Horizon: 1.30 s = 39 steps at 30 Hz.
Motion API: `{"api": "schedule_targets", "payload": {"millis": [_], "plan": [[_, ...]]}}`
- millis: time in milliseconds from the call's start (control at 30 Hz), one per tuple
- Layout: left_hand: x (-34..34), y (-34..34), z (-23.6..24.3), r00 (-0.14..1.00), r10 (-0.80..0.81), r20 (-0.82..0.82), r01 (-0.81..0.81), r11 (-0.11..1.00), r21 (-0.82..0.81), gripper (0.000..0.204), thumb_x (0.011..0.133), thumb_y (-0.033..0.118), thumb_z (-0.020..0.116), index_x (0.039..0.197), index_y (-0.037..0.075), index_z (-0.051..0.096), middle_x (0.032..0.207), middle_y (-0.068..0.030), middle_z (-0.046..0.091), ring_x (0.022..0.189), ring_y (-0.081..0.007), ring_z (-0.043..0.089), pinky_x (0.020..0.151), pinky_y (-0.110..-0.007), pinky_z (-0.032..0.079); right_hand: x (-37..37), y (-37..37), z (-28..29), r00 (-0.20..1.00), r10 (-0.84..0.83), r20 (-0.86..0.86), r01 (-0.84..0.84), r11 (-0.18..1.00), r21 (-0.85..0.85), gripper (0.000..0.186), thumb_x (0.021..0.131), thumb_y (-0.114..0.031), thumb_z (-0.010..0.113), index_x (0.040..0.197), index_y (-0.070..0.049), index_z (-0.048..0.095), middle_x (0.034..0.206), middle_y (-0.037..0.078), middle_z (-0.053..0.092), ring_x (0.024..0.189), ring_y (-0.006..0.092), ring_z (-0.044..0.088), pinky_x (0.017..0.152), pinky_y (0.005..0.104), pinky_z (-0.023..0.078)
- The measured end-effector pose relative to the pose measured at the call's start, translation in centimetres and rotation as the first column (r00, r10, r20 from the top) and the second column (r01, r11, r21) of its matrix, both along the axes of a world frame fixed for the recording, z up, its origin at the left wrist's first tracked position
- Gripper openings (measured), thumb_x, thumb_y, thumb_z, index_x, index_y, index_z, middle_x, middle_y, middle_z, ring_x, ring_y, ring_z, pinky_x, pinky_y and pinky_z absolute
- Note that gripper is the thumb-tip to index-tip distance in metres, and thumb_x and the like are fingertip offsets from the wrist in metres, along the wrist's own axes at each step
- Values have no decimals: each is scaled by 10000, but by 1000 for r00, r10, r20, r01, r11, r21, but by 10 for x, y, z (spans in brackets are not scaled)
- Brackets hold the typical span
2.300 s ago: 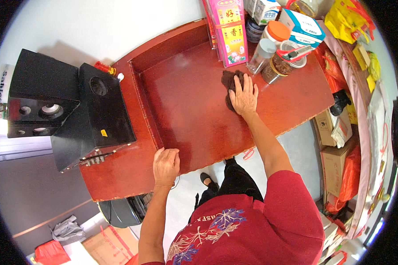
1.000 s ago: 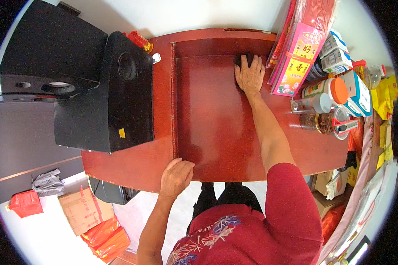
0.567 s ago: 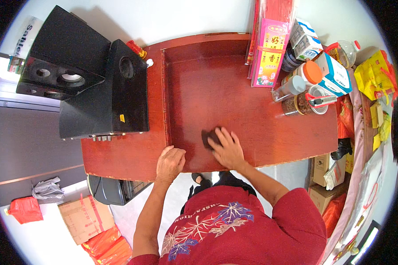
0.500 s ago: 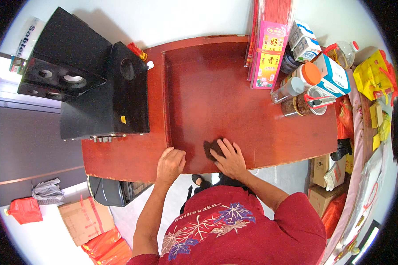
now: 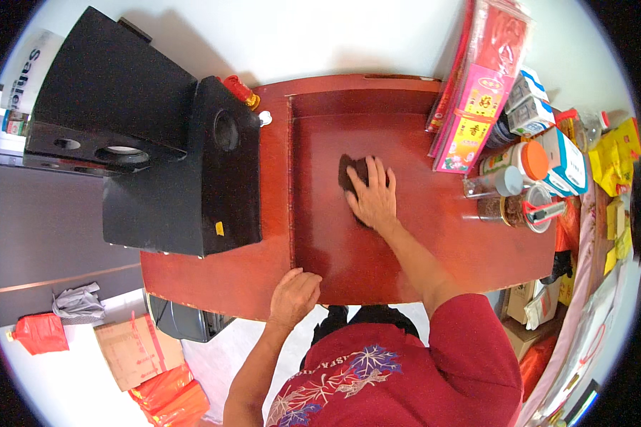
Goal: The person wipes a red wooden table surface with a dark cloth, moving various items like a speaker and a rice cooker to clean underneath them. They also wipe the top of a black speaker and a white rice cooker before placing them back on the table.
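My right hand (image 5: 370, 192) presses a dark brown cloth (image 5: 350, 166) down on the middle of the recessed part of a red wooden desk (image 5: 335, 263), fingers spread over it. My left hand (image 5: 296, 293) has its fingers curled on the front edge of the desk, at the bottom of a raised ridge (image 5: 290, 199). This ridge runs from front to back along the recess's left side.
Black speakers (image 5: 221, 178) fill the desk's left side. Incense packets (image 5: 470, 121), jars (image 5: 534, 164), cartons (image 5: 566, 160) and a box cutter (image 5: 545, 212) crowd the back right. Yellow bags (image 5: 612, 156) lie farther right; cardboard (image 5: 139, 349) and red bags (image 5: 39, 331) are low at left.
My right hand and the cloth went from the back of the recess down near the front, and have since moved back up to its middle. My left hand stays at the front edge.
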State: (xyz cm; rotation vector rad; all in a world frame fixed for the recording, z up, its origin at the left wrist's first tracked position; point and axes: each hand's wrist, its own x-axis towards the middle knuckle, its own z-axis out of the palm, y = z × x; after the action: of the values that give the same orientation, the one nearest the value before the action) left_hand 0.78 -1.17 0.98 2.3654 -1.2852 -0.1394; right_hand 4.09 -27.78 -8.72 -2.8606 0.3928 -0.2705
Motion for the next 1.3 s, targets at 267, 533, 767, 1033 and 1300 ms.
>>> {"api": "schedule_targets", "payload": {"millis": [267, 533, 767, 1033, 1300], "plan": [[3, -4, 4, 998, 13, -56, -17, 998, -58, 179, 743, 24, 682, 914, 65, 650, 877, -68, 677, 825, -216, 651, 886, -362, 500, 128, -30, -8, 986, -164, -1, 163, 984, -66, 538, 907, -415, 500, 1385, -173, 443, 1441, 223, 339, 1342, 390, 293, 1081, 525, 241], [4, -1, 3, 997, 9, -72, -14, 998, -61, 176, 747, 19, 679, 917, 42, 639, 873, -85, 667, 834, -234, 645, 896, -384, 495, 64, 44, -3, 985, 165, 50, -170, 981, 93, 519, 875, -336, 586, 1344, -131, 500, 1439, 243, 338, 1371, 405, 263, 1111, 524, 224], [3, 0, 0, 999, 12, -41, -14, 998, -64, 164, 755, 21, 669, 911, 50, 629, 879, -82, 666, 827, -245, 641, 906, -392, 486, -119, 97, 16, 860, 510, 37, -505, 835, 218, 484, 848, -368, 609, 1283, -158, 568, 1411, 202, 389, 1341, 347, 329, 1089, 504, 256], [2, -1, 1, 1000, -2, -13, 1, 1000, -18, 161, 751, 36, 662, 909, 52, 632, 877, -65, 654, 843, -209, 629, 926, -352, 479, -92, 63, 21, 832, 554, 11, -545, 815, 196, 484, 856, -406, 594, 1294, -200, 574, 1416, 157, 391, 1340, 330, 317, 1072, 544, 244], [4, -1, 2, 998, 13, -68, -16, 999, -35, 179, 740, 21, 685, 907, 71, 642, 891, -53, 675, 830, -205, 646, 885, -360, 496, 84, 48, -6, 982, 168, 92, -175, 982, 76, 502, 851, -346, 604, 1313, -159, 549, 1417, 169, 360, 1335, 342, 287, 1042, 560, 261]]}}
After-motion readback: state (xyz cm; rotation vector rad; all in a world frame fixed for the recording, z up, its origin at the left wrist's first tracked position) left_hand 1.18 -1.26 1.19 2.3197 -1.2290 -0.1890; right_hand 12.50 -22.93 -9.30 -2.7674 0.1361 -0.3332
